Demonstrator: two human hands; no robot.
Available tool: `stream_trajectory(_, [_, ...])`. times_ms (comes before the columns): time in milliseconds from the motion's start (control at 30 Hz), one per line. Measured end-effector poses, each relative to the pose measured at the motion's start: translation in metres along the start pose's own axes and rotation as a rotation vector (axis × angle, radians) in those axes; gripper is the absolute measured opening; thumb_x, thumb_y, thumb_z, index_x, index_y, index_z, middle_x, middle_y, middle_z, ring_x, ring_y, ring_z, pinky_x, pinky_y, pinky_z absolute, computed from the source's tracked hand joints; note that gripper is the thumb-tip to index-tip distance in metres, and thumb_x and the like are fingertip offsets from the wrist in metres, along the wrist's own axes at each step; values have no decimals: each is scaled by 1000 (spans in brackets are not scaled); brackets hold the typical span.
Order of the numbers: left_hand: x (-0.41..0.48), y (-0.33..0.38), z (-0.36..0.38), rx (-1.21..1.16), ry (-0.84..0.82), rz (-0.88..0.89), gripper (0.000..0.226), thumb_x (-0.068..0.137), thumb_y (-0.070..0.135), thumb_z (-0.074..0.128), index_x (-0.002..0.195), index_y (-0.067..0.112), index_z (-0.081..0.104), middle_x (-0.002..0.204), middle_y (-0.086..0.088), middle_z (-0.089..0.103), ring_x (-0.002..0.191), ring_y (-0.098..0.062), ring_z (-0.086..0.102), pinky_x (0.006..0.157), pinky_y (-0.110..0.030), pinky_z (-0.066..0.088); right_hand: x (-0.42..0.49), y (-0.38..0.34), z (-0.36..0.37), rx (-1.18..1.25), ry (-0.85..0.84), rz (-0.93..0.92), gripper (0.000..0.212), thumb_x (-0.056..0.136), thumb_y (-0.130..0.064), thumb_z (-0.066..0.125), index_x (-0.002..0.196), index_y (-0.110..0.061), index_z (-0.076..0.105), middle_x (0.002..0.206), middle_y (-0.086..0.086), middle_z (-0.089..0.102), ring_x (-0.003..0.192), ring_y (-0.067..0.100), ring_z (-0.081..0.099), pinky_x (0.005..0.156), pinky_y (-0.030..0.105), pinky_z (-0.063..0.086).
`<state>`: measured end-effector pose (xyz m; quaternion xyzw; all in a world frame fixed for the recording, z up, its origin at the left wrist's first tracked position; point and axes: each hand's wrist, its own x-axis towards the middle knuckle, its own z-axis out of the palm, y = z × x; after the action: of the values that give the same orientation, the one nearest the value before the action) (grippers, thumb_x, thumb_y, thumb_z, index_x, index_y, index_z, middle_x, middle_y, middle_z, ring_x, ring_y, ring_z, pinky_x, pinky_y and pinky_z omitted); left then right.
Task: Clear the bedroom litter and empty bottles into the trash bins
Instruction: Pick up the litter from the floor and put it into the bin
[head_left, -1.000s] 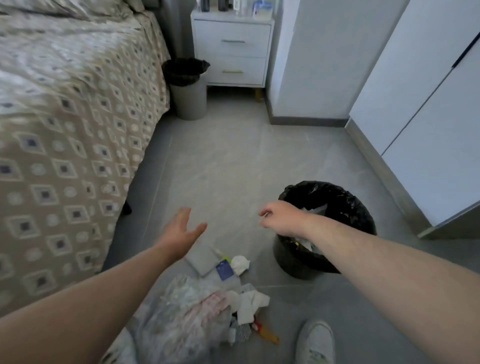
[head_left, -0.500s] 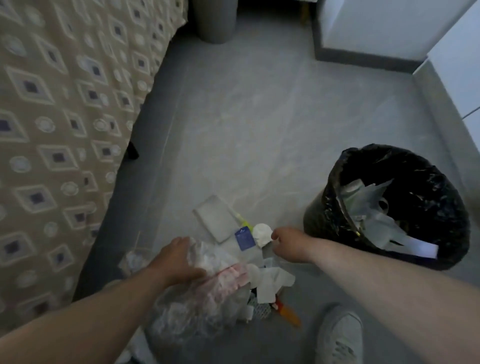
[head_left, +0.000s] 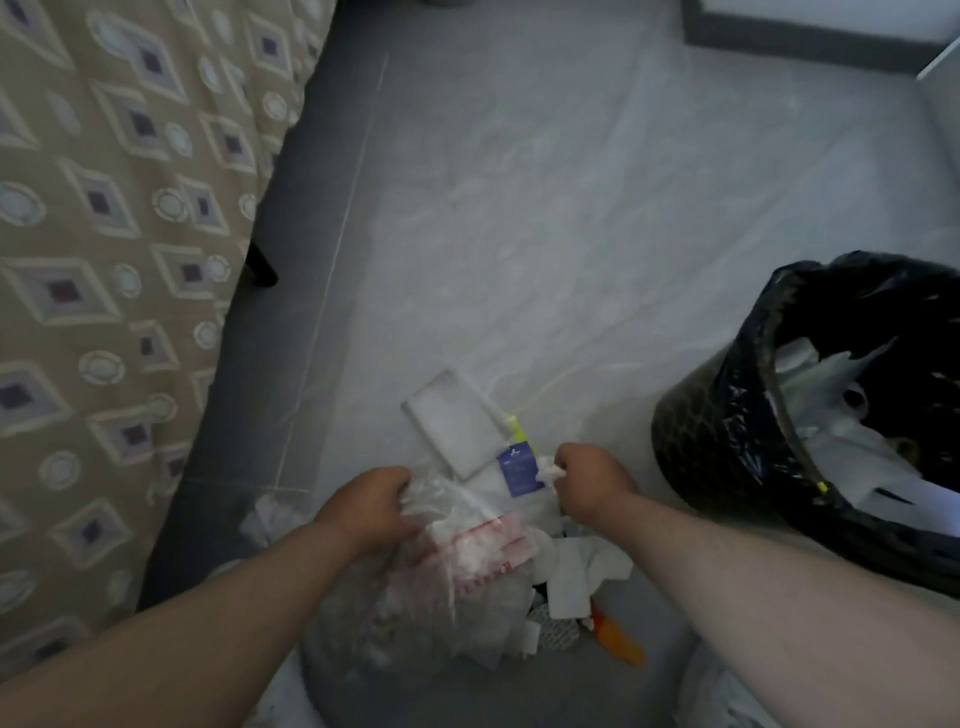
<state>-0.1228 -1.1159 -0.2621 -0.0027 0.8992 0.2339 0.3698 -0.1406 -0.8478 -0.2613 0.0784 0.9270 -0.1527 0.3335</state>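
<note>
Blurrily, left hand (head_left: 371, 506) clutches the plastic bag (head_left: 467, 577), fingertips buried; right hand (head_left: 589, 480) grip pinches a tissue wad (head_left: 549, 470).

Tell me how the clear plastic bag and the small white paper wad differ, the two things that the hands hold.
The plastic bag is large, see-through and printed in red; the paper wad is small, opaque and plain white. The left hand grips the plastic bag with curled fingers; the right hand pinches the paper wad. Both are crumpled litter from the same floor pile.
</note>
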Motion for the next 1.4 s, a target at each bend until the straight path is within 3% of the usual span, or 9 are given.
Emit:
stream_trajectory(200, [-14, 11, -21, -96, 89, -41, 31, 66, 44, 72, 78, 21, 56, 75, 1, 59, 77, -17, 59, 63, -26, 39, -6, -3, -33, 56, 17, -2, 25, 80, -13, 57, 61, -21, 41, 104, 16, 67, 99, 30, 62, 71, 24, 38])
stream_trajectory(400, [-48, 46, -63, -122, 263, -53, 40, 78, 23, 71, 57, 22, 37, 59, 7, 40, 68, -17, 46, 49, -29, 26, -39, -30, -106, 4, 98, -158, 10, 84, -22, 60, 77, -24, 54, 105, 10, 67, 100, 28, 61, 71, 25, 36])
stream_trajectory(700, [-105, 131, -134, -396, 437, 32, 22, 75, 20, 76, 65, 8, 60, 61, -6, 61, 54, -15, 56, 54, -26, 43, -148, -21, -233, 108, 384, -308, 17, 81, -21, 61, 67, -14, 54, 65, 0, 53, 71, 23, 52, 58, 31, 34])
stream_trajectory(800, [-125, 180, -148, -530, 494, 92, 27, 75, 16, 76, 78, -6, 60, 67, -12, 62, 54, -17, 60, 57, -31, 52, -192, 15, -265, 299, 514, -261, 20, 81, -22, 65, 77, -3, 61, 68, 6, 57, 64, 21, 52, 58, 30, 38])
stream_trajectory(900, [-135, 233, -151, -696, 493, 193, 32, 77, 8, 73, 93, -16, 59, 76, -19, 58, 38, -3, 56, 43, -18, 48, -221, 67, -280, 472, 571, -177, 15, 80, -23, 66, 80, -8, 65, 72, 7, 65, 67, 23, 61, 69, 38, 53])
stream_trajectory(1033, [-142, 309, -138, -811, 408, 290, 31, 79, 10, 73, 97, -12, 59, 80, -18, 61, 57, -16, 62, 57, -28, 52, -237, 129, -294, 744, 669, -81, 5, 83, -17, 65, 82, -13, 67, 73, 6, 66, 60, 15, 60, 58, 30, 53])
stream_trajectory(1100, [-138, 345, -127, -840, 334, 334, 28, 80, 12, 72, 96, -9, 60, 76, -15, 63, 57, -15, 60, 55, -26, 51, -236, 153, -299, 901, 681, -60, 5, 85, -13, 64, 81, -14, 67, 69, 4, 63, 56, 13, 56, 56, 24, 50])
stream_trajectory(1233, [-117, 403, -100, -917, 198, 353, 37, 77, 19, 74, 96, -9, 60, 74, -14, 63, 53, -18, 55, 47, -24, 44, -224, 197, -302, 1191, 733, -12, 1, 82, -9, 66, 81, -9, 66, 65, 5, 55, 55, 15, 50, 69, 36, 52])
stream_trajectory(1400, [-77, 450, -63, -1054, 176, 237, 17, 82, 6, 67, 69, 6, 57, 47, -3, 56, 28, -9, 48, 31, -14, 35, -206, 230, -293, 1409, 742, 110, 3, 84, -5, 63, 81, -7, 64, 68, 8, 52, 56, 16, 48, 71, 36, 54])
